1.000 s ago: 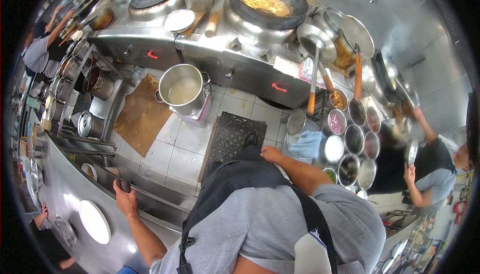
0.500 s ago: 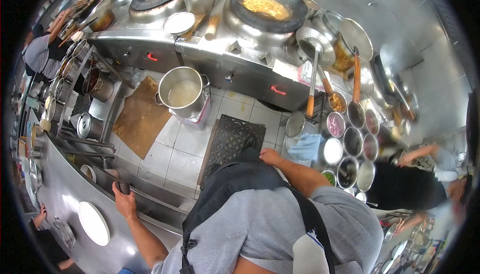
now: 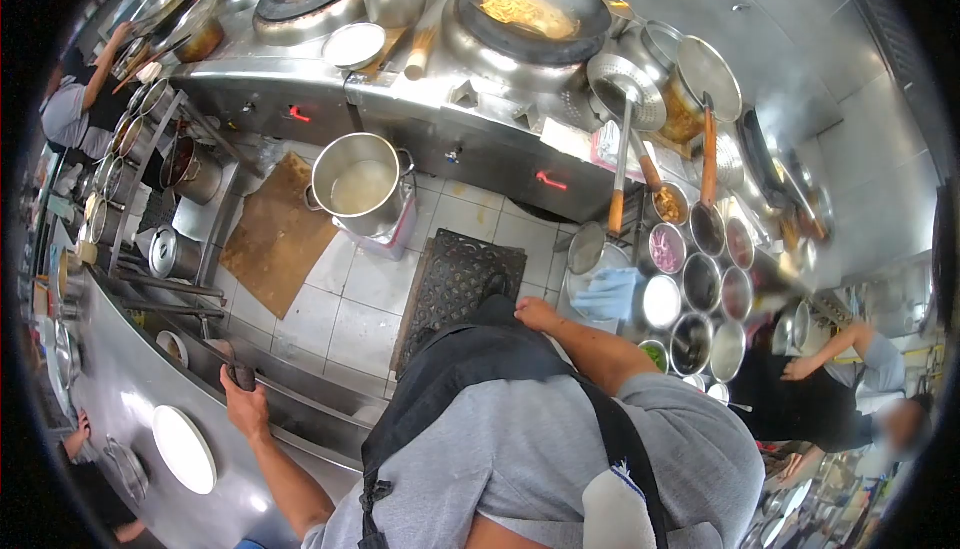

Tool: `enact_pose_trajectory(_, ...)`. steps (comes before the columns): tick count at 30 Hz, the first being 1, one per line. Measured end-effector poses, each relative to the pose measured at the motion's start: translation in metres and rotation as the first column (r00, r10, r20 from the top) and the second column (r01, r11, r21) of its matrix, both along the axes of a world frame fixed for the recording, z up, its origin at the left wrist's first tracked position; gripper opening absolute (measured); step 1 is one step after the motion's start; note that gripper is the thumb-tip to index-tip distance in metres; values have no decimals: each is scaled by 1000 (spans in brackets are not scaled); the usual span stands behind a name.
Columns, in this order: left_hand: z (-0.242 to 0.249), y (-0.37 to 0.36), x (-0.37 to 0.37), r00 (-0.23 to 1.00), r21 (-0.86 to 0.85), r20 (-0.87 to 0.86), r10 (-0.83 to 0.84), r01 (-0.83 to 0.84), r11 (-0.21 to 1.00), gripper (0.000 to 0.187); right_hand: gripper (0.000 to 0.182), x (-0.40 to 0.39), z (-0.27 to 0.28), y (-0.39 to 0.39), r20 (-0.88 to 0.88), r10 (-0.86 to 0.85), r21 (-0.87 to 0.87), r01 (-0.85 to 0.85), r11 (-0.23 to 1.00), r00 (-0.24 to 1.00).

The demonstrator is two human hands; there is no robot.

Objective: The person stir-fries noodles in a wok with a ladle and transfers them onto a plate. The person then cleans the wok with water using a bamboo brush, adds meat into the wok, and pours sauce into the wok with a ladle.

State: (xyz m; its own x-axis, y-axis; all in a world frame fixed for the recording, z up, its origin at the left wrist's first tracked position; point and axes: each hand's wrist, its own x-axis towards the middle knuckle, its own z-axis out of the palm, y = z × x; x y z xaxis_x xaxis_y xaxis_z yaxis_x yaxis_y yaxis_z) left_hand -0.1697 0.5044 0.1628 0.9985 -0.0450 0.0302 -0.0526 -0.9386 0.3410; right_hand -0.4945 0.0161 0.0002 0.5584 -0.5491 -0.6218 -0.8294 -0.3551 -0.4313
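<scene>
My left hand (image 3: 246,404) is closed around a small dark object (image 3: 241,376) beside the steel counter (image 3: 120,389) at the lower left; I cannot make out its kind. A white oval plate (image 3: 185,450) lies on the counter close to that wrist. My right hand (image 3: 537,314), its fingers curled, rests by my dark apron (image 3: 480,349) at thigh height, and what it grips, if anything, is hidden. Ahead on the range, a wok (image 3: 535,14) full of noodles (image 3: 525,13) gives off steam. A ladle with a wooden handle (image 3: 617,212) leans over the range edge.
A large pot (image 3: 358,187) with cloudy liquid stands on the tiled floor, left of a black rubber mat (image 3: 463,274). To the right are several ingredient containers (image 3: 662,301) and a blue cloth (image 3: 606,294). Co-workers stand at the far left (image 3: 75,114) and right (image 3: 830,389).
The co-worker on the right has shifted, with an arm and head now showing more. More steam rises near the wok. Both of my hands stay nearly where they were.
</scene>
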Motion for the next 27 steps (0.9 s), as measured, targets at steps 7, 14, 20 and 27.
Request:
enact_pose_trajectory(7,3,-1,0,1000,-11,-8,-6,6,1000,73,28,0,3,1,4,-25,28,25,999,1000)
enact_pose_trajectory(14,4,-2,-1,1000,16,-5,-2,2,1000,74,28,1,3,1,-4,3,9,-3,1000,1000)
enact_pose_trajectory(20,2,0,0,1000,23,9,-6,5,1000,75,28,-2,-7,0,0,7,-19,-7,1000,1000)
enact_pose_trajectory(27,-1,2,2,1000,28,12,-7,6,1000,73,30,1,6,2,-23,7,0,-7,1000,1000)
